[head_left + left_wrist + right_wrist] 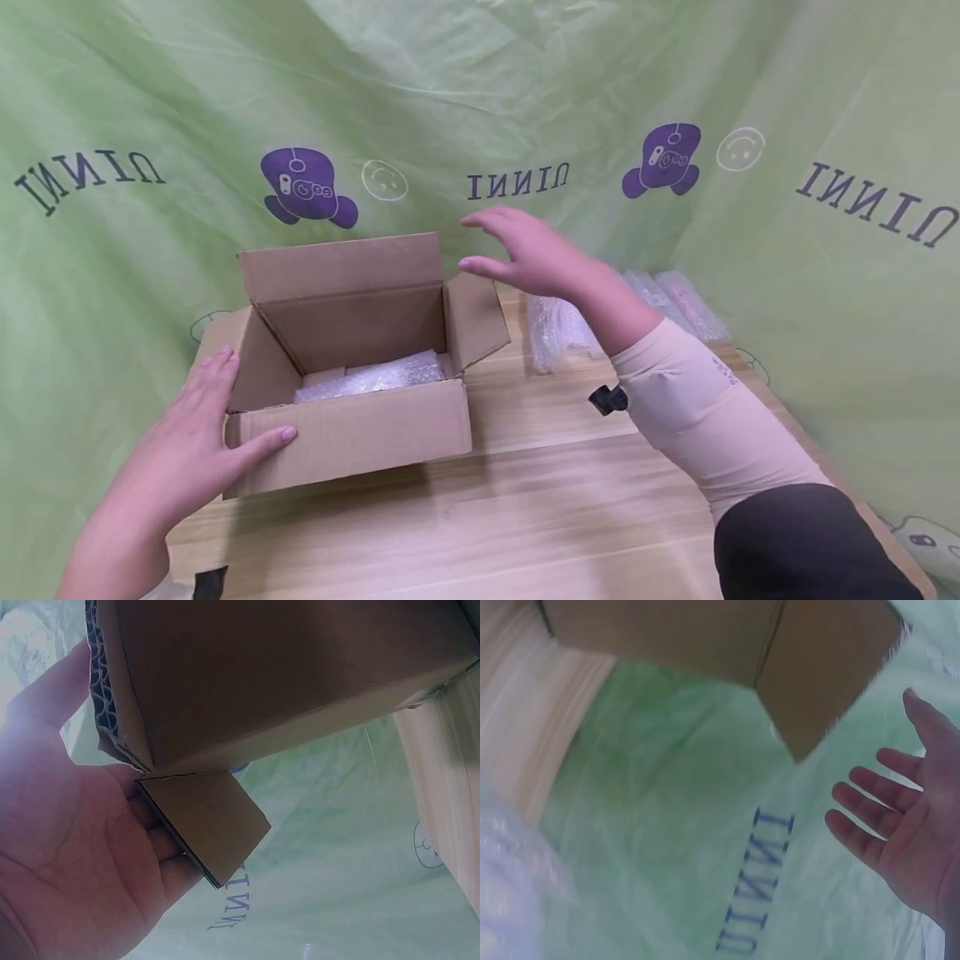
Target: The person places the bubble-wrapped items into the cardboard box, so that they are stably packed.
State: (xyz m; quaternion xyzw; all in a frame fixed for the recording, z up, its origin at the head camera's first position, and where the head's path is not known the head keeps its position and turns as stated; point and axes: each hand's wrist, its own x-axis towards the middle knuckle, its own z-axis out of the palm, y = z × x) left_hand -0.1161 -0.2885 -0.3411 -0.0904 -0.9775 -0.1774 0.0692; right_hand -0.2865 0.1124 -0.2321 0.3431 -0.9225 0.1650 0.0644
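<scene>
An upright cardboard box [352, 437] stands with its flaps spread, and a bubble-wrapped package [382, 375] lies inside. At its near left corner my left hand [180, 450] rests, fingers extended along the left flap [206, 821] and thumb lying on the front flap. In the left wrist view that side flap partly hides the fingertips. My right hand [536, 254] is raised in the air beyond the right flap [480, 321], holding nothing. Its fingers are spread apart from the box, as the right wrist view shows of this hand [922, 832].
Several bubble-wrapped packages [555, 333] lie on the wooden table [525, 500] to the right of the box, beneath my right forearm. A green printed curtain [525, 100] hangs behind and along both sides of the table.
</scene>
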